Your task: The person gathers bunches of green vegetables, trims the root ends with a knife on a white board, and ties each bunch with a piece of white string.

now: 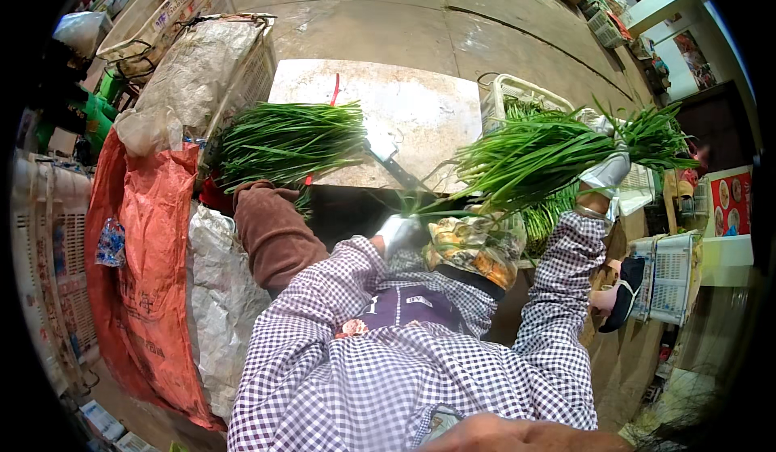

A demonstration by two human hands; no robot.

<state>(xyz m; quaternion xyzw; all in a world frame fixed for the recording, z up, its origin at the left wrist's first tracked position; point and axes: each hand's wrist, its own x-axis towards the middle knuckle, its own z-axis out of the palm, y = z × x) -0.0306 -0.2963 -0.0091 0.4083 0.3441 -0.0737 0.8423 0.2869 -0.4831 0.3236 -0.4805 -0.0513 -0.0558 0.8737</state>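
Note:
My right hand (610,173), in a white glove, is closed round a big bunch of garlic chives (525,157), raised over a pale plastic crate on the right; the pale stem ends point left. My left hand (398,232), also gloved in white, is low in front of my body, slightly blurred. A few loose green blades (416,206) stick out of its closed fingers. Another bundle of chives (291,141) lies on the left of the white board (440,100), with a red tie (335,90) beside it. A knife (396,169) with a dark handle rests at the board's near edge.
The pale crate (517,88) on the right holds more chives (543,221). On the left stand a red woven sack (158,266) and a crate covered by a whitish sack (198,72). A patterned sleeve cover (469,246) is close to my left hand. Concrete floor (364,15) stretches beyond.

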